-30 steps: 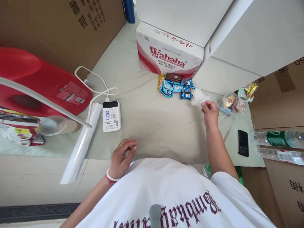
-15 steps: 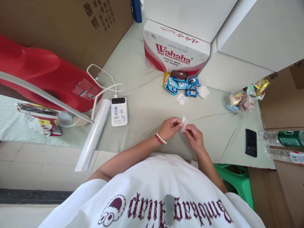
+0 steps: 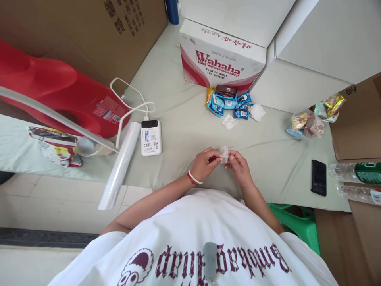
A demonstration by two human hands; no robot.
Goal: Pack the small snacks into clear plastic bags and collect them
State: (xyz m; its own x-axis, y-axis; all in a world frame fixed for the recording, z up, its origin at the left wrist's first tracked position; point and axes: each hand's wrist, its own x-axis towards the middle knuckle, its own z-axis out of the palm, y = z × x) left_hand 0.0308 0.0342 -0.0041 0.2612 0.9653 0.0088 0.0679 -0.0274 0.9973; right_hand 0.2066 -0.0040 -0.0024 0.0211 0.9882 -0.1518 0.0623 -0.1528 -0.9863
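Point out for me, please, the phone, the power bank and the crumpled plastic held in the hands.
Phone (image 3: 318, 178), head view: middle of its dark face.
Power bank (image 3: 151, 139), head view: middle of its printed front.
Crumpled plastic (image 3: 224, 153), head view: middle of its visible surface.

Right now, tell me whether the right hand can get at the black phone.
Probably yes: nothing seems to stand between the right hand and the black phone, though that hand is pinching a crumpled translucent piece.
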